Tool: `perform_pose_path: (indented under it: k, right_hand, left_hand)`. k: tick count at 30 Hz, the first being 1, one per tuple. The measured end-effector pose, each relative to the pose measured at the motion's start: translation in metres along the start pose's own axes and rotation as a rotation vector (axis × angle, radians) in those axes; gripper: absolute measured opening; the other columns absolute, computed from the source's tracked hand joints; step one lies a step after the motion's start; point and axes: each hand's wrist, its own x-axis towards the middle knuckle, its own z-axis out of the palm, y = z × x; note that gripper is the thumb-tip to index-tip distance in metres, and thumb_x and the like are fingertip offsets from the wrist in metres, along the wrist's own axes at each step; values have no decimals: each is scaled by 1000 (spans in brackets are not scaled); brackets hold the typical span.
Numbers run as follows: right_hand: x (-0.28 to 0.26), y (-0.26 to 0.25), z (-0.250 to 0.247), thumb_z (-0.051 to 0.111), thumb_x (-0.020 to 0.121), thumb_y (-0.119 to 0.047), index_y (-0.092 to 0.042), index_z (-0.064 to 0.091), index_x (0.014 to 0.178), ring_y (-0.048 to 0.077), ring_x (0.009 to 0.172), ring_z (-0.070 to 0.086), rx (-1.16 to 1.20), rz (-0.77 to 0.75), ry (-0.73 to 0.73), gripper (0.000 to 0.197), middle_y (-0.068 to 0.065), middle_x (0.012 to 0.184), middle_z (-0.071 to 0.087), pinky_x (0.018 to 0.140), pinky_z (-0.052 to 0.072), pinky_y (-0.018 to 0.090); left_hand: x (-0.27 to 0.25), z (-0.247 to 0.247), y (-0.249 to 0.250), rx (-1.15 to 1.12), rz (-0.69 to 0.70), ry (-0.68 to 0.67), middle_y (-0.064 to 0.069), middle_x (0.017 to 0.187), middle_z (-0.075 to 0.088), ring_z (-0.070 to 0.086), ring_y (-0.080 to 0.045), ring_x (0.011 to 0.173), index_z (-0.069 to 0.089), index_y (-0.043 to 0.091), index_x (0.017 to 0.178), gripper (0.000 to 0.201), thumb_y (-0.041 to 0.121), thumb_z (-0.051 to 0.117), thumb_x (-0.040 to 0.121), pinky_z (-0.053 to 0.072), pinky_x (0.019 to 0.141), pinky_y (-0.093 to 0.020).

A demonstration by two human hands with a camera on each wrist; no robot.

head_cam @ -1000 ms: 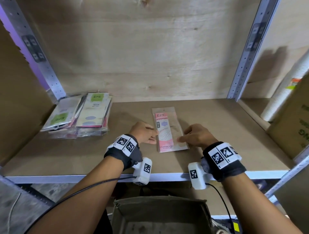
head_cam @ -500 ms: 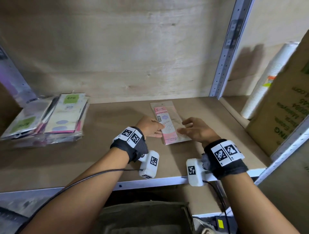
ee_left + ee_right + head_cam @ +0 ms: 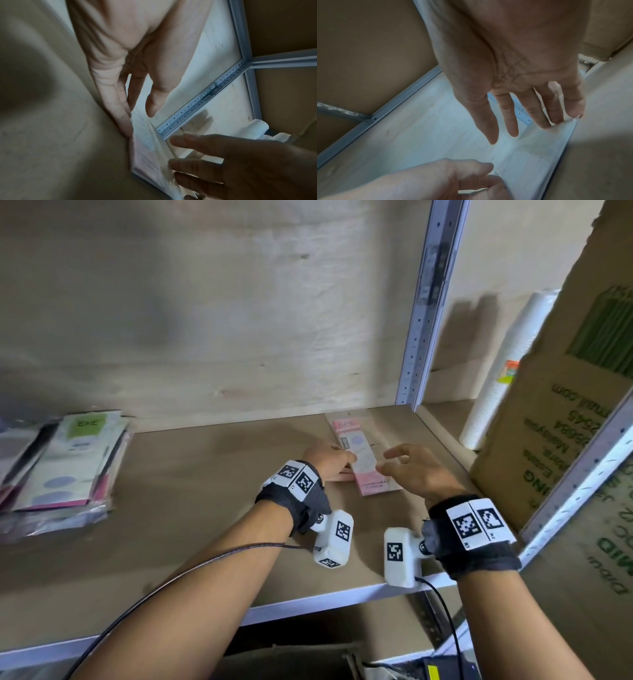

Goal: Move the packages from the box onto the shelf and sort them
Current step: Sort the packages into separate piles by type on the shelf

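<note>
A pink-labelled flat package (image 3: 359,453) lies on the brown shelf board (image 3: 191,508), close to the right upright. My left hand (image 3: 347,462) touches the package's left edge with fairly straight fingers (image 3: 126,121), the thumb held apart above it. My right hand (image 3: 390,462) hovers over the right side with fingers spread; its fingertips (image 3: 556,121) touch the package's (image 3: 539,162) edge. A stack of green- and pink-labelled packages (image 3: 65,467) lies at the shelf's far left.
A perforated metal upright (image 3: 424,302) stands just behind the package. Beyond it are a white roll (image 3: 503,371) and a large printed cardboard box (image 3: 555,419). The shelf's pale front edge (image 3: 308,604) runs under my wrists, with an open box (image 3: 291,659) below.
The pink package has slid right along the shelf toward the upright, both hands going with it. My right hand's fingers have lifted and spread.
</note>
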Motion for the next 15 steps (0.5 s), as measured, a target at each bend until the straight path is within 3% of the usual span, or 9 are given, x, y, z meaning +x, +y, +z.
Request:
perform_pose_path:
  k: [3,6,9,11,13,15]
  right_hand:
    - [1,3,-4,73,87,-27,-19,63,119,23,114,57,-6,11,12,34,8,126,59,101,45,35]
    - [0,4,-7,72,88,-25,-18,63,119,21,113,57,6,11,25,34,8,126,60,96,45,32]
    - [-3,5,-9,70,88,-24,-21,64,117,20,117,56,-5,-13,72,29,5,129,60,93,42,29]
    - [-8,3,-9,68,89,-24,-22,65,114,17,116,56,-10,-56,123,25,4,128,61,90,41,27]
    - [-16,-2,-5,67,90,-24,-22,67,112,15,111,58,-3,-120,163,23,0,122,64,90,44,27]
    - [-29,-10,3,66,90,-22,-21,69,107,15,96,66,36,-192,143,18,-3,105,70,82,51,27]
  left_hand:
    - [2,6,1,-8,6,-14,-22,120,69,70,-32,107,57,-6,125,30,-2,59,95,60,86,-34]
    - [1,8,2,-19,8,-25,-22,120,69,69,-32,108,57,-5,124,29,-1,58,96,59,85,-33]
    - [-5,2,0,-22,22,-14,-18,115,67,68,-29,106,59,4,106,9,2,60,96,59,84,-32]
    - [-9,-12,-2,-21,60,40,-14,113,65,67,-27,101,59,3,108,13,4,62,95,61,77,-29]
    - [-17,-31,-6,-12,87,100,-16,116,65,68,-27,102,60,-1,114,19,4,61,95,62,75,-30]
    - [-30,-56,-10,-20,115,141,-17,114,67,69,-27,101,63,2,109,14,4,59,96,62,74,-29]
